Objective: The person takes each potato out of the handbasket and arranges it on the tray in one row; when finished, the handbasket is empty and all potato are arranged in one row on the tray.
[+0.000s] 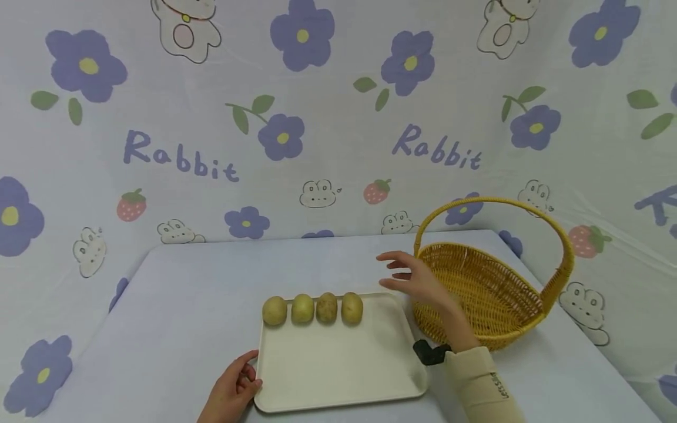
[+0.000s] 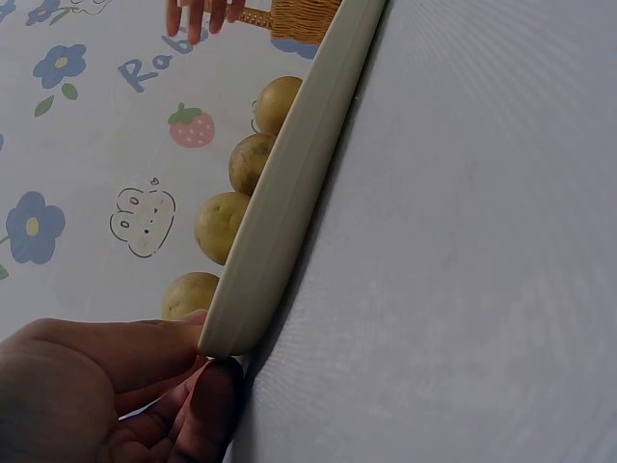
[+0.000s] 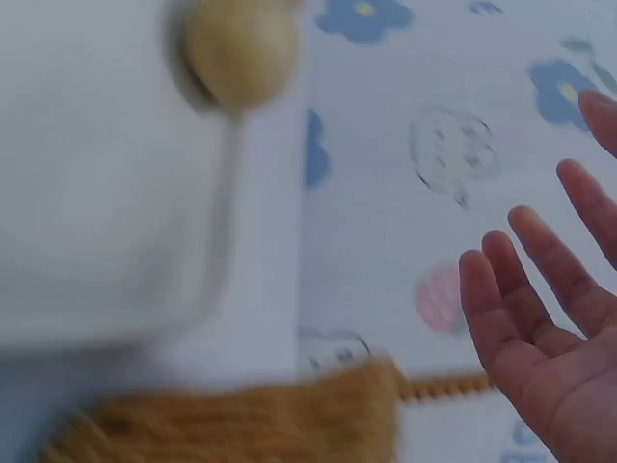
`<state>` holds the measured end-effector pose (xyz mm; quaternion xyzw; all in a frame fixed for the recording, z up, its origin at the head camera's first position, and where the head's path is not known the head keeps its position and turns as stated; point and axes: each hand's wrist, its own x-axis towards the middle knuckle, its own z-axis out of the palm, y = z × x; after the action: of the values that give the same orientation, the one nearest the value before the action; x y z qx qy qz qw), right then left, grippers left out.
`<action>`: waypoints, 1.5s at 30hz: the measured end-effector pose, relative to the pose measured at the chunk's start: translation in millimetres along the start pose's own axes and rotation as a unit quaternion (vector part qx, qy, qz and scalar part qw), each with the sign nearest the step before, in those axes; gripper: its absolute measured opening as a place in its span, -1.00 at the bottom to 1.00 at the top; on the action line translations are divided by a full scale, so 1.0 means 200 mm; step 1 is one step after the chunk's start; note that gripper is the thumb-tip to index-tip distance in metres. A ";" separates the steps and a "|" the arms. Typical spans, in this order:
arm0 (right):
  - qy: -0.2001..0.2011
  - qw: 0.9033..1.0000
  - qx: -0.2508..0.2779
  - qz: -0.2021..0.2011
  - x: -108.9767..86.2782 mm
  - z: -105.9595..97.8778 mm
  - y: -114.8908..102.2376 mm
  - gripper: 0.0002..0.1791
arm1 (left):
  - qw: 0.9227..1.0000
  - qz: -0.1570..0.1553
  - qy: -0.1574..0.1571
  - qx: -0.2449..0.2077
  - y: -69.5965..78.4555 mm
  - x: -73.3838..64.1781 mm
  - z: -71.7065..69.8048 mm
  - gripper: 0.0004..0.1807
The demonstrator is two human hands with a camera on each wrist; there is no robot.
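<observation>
A cream rectangular tray [image 1: 338, 364] lies on the white table, with several potatoes [image 1: 302, 308] in a row along its far edge. My left hand [image 1: 233, 388] is at the tray's left side. In the left wrist view, the thumb and fingers of that hand [image 2: 125, 386] pinch the tray's corner [image 2: 236, 323]. Above the gap between the tray and a yellow wicker basket [image 1: 492, 294], my right hand [image 1: 418, 282] is raised with nothing in it. Its fingers [image 3: 545, 256] are spread and slightly bent in the right wrist view. My right forearm hides part of the basket's inside.
The basket's tall arched handle [image 1: 563, 258] rises at the right of the table. A white cloth printed with flowers and rabbits [image 1: 317, 147] hangs behind the table. The white tabletop [image 1: 174, 329] extends left of the tray.
</observation>
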<state>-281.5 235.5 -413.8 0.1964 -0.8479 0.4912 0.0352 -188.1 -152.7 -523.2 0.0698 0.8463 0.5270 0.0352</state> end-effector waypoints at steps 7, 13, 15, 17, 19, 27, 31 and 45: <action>0.077 0.997 -0.007 0.026 -0.07 -0.30 0.02 -0.44 | 1.000 -0.009 0.011 0.005 0.00 0.00 -0.02 -0.47; 0.099 0.994 -0.017 0.049 -0.14 -0.41 0.09 -0.41 | 1.000 -0.024 0.011 0.007 -0.02 0.01 -0.01 -0.46; 0.105 0.993 -0.024 0.049 -0.16 -0.45 0.11 -0.42 | 1.000 -0.023 0.010 0.006 -0.02 0.01 -0.01 -0.46; 0.111 0.992 -0.034 0.047 -0.16 -0.48 0.13 -0.44 | 1.000 -0.023 0.009 0.001 -0.02 0.01 0.00 -0.46; 0.118 0.991 -0.041 0.048 -0.16 -0.53 0.15 -0.46 | 1.000 -0.020 0.008 -0.004 -0.02 0.01 0.00 -0.45; 0.168 0.983 0.038 0.066 -0.12 -0.64 0.28 -0.49 | 1.000 -0.005 0.006 -0.024 -0.03 0.01 0.01 -0.44; 0.201 0.974 0.085 0.061 -0.13 -0.63 0.30 -0.52 | 1.000 0.003 -0.003 -0.029 -0.02 0.01 0.02 -0.44; -0.082 0.981 0.017 0.173 -0.16 -0.55 0.56 -0.39 | 1.000 0.010 -0.016 -0.025 -0.03 0.01 0.02 -0.42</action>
<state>-307.0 387.0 -457.1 0.0868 -0.8608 0.4861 -0.1232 -189.1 -151.7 -530.0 0.0855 0.8312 0.5475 0.0449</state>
